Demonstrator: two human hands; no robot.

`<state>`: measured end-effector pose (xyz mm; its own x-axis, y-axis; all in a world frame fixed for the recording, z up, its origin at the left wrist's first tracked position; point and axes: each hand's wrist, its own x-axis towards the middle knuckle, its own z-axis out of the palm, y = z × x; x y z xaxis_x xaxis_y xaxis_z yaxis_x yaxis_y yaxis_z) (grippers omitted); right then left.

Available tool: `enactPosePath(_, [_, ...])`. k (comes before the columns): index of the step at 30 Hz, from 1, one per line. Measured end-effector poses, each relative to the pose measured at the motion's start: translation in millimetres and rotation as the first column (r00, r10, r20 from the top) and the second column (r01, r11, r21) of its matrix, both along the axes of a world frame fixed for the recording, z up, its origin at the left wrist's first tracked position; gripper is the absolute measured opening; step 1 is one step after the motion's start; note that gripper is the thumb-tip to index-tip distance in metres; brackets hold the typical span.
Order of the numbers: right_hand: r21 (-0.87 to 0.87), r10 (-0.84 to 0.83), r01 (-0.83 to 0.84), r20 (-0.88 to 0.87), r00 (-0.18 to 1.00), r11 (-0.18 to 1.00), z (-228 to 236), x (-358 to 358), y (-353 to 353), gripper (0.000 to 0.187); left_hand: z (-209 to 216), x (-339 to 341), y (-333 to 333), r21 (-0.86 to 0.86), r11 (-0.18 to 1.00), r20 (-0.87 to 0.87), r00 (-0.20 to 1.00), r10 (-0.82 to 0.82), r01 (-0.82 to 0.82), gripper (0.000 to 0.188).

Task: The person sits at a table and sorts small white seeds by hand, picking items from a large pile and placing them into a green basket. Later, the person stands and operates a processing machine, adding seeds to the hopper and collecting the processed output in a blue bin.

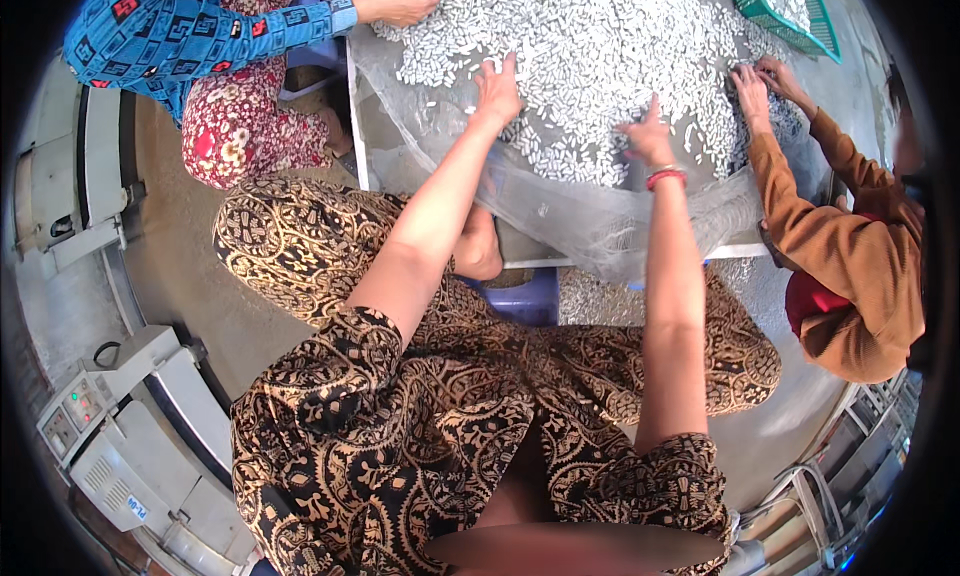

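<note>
Many small white oblong pieces [590,76], too small for me to tell their kind, lie spread over a low table. My left hand [497,96] reaches to the left near edge of the pile, fingers apart and pointing away from me, with nothing seen in it. At the nearer right part of the pile is my right hand [650,140], a red band at its wrist. Its index finger stretches forward and its thumb sticks out to the side; loose pieces lie around the fingertips. Sheer netting [570,214] hangs over the table's near edge below both hands.
At the far left, a person's hand [405,4] from a blue sleeve touches the pile. On the right, hands [755,91] from brown sleeves work at the table's edge. A green basket [828,38] holds more pieces. Grey machines [140,446] stand at left.
</note>
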<state>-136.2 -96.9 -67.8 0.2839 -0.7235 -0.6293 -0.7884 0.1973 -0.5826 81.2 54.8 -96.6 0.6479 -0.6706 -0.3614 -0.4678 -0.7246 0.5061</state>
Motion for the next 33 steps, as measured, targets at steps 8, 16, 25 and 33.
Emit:
enactPosePath(8, [-0.466,0.321,-0.390,-0.222,0.920,0.794,-20,51,75,0.109,-7,-12,-2,-0.309,0.947,-0.046,0.994,-0.102,0.083,0.080])
enactPosePath(16, [-0.471,0.239,-0.195,0.034,0.970,0.860,-31,37,93,0.063,4,-64,2,-0.332,0.920,-0.063,0.968,-0.243,0.210,0.054])
enactPosePath(25, [0.550,-0.501,0.091,0.665,0.554,0.830,2,11,60,0.032,54,-55,-25,-0.367,0.929,-0.659,0.721,-0.216,-0.057,0.045])
enactPosePath(33, [0.467,-0.406,0.053,0.702,0.585,0.883,15,-8,36,0.036,40,-16,-15,-0.282,0.936,-0.874,0.459,-0.161,-0.209,0.043])
